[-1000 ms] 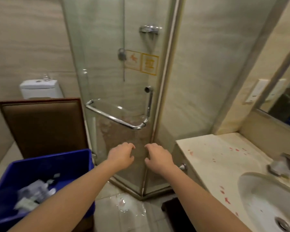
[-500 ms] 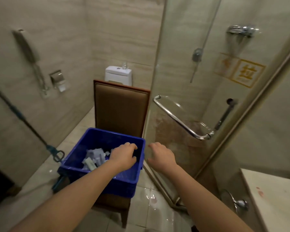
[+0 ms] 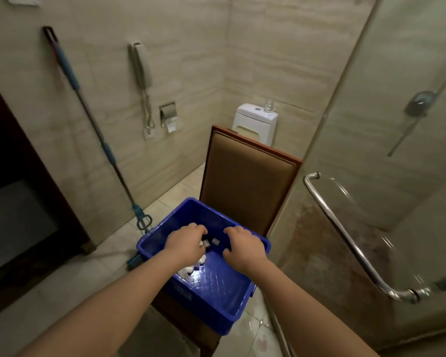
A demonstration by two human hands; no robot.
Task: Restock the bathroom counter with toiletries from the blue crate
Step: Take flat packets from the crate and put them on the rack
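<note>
Rectangular blue plastic crate point(image 3: 218, 292) on padded chair point(image 3: 245, 181); small white toiletries point(image 3: 191, 270) inside. Left hand point(image 3: 186, 244) over them, grip unclear; right hand point(image 3: 243, 247) loosely curled, empty.

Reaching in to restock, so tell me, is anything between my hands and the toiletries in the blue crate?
Nothing visible. The blue plastic crate has no lid; the left hand and right hand are over its open top, right above the small white toiletry packets.
</note>
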